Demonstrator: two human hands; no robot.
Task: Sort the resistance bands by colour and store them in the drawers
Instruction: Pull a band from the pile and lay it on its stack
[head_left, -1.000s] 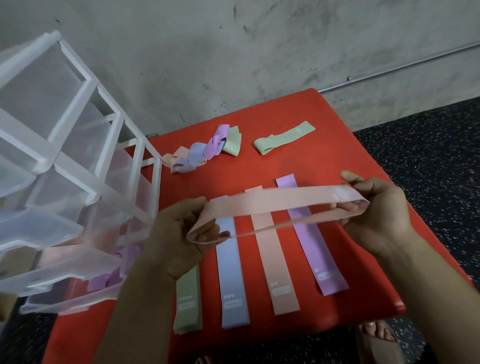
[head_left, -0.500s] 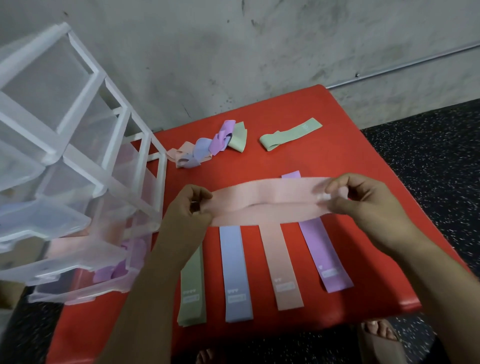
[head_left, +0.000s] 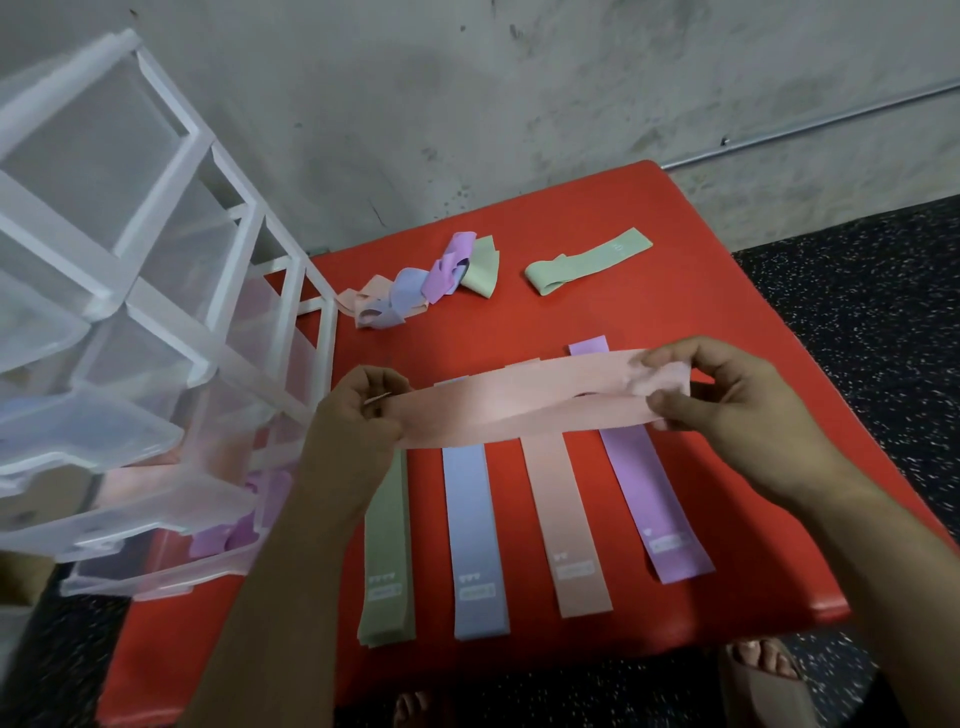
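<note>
Head view looks down on a red tabletop (head_left: 571, 322). The step in hand appears to be sorting: a pink band (head_left: 519, 410) is held flat and level across the middle of the frame. The left hand (head_left: 358, 415) grips its left end with curled fingers, and the right hand (head_left: 727, 410) pinches its right end between thumb and fingers.

Directly beneath it, four bands lie side by side running toward the lower edge: a green strip (head_left: 387, 545), a blue strip (head_left: 475, 540), a pink strip (head_left: 569, 525) and a purple strip (head_left: 649, 499).

The next move likely calls for turning the held band lengthwise and laying it squarely on the pink strip. A tangled pile (head_left: 415, 283) and a loose green band (head_left: 587, 262) wait in the upper centre, and the clear drawers (head_left: 156, 312) stand at the left.
</note>
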